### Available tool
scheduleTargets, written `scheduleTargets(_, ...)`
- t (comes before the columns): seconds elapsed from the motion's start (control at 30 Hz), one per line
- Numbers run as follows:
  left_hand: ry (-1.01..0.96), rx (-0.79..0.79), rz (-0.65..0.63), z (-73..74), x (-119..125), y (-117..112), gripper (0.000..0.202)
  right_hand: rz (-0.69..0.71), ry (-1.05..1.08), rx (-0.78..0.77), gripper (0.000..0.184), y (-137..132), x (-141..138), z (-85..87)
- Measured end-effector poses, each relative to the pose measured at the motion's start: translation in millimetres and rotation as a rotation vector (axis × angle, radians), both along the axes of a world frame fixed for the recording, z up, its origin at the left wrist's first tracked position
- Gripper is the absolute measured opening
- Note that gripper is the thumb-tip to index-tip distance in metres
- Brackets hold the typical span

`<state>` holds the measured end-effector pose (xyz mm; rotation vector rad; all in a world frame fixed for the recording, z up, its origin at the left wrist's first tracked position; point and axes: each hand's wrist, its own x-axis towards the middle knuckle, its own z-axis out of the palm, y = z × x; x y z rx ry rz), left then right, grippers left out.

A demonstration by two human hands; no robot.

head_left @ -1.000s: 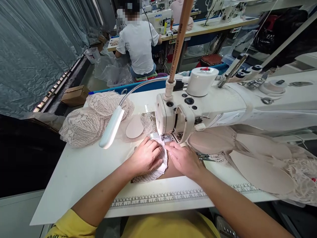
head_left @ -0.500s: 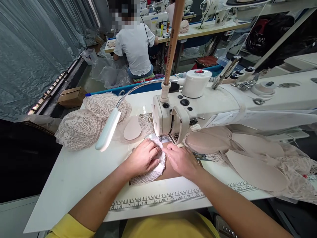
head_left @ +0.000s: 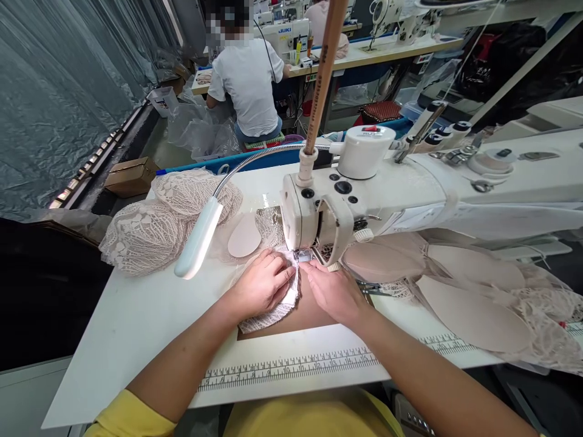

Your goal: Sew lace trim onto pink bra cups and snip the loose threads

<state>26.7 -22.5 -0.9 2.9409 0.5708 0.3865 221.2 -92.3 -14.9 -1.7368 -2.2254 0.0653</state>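
Note:
My left hand [head_left: 262, 284] lies on a lace-covered cup piece [head_left: 268, 315] and presses it flat on the table, fingers curled over its edge. My right hand [head_left: 334, 291] holds the same piece from the right, fingertips close to the presser foot [head_left: 304, 255] of the white sewing machine [head_left: 364, 194]. Both hands sit just in front of the needle. A brown pad [head_left: 314, 312] shows between my wrists under the lace.
A pile of lace cups [head_left: 164, 224] and a loose beige pad [head_left: 245, 235] lie left of the machine under a gooseneck lamp [head_left: 198, 240]. Beige foam pads and lace [head_left: 473, 297] are heaped on the right. A printed ruler [head_left: 291, 367] runs along the front edge. A person in white sits at a far table.
The lace piece has moved a little toward the needle, and both hands have slid forward with it. More of the brown pad shows in front.

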Motion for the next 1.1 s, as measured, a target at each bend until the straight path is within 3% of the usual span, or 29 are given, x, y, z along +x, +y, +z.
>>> scheduleTargets(0.17,-0.003,-0.049,-0.057,-1.0,0,-3,0.03,-0.02,0.049,0.054,0.034,-2,3,-3.5)
scheduleTargets(0.33,-0.034,-0.064,-0.069,-3.3,0,-4,0.03,0.064,0.063,-0.021,0.037,-4,0,1.9)
scheduleTargets(0.53,-0.089,-0.014,-0.073,-9.0,-1,0,0.032,0.031,-0.009,-0.079,0.037,-2,-4,9.7)
scheduleTargets(0.8,-0.082,0.02,-0.035,-11.9,2,2,0.031,-0.009,-0.054,-0.029,0.043,0,-8,6.1)
scheduleTargets(1.1,-0.085,0.011,-0.042,-16.2,-1,6,0.031,0.018,-0.068,0.038,0.035,0,-4,-0.7)
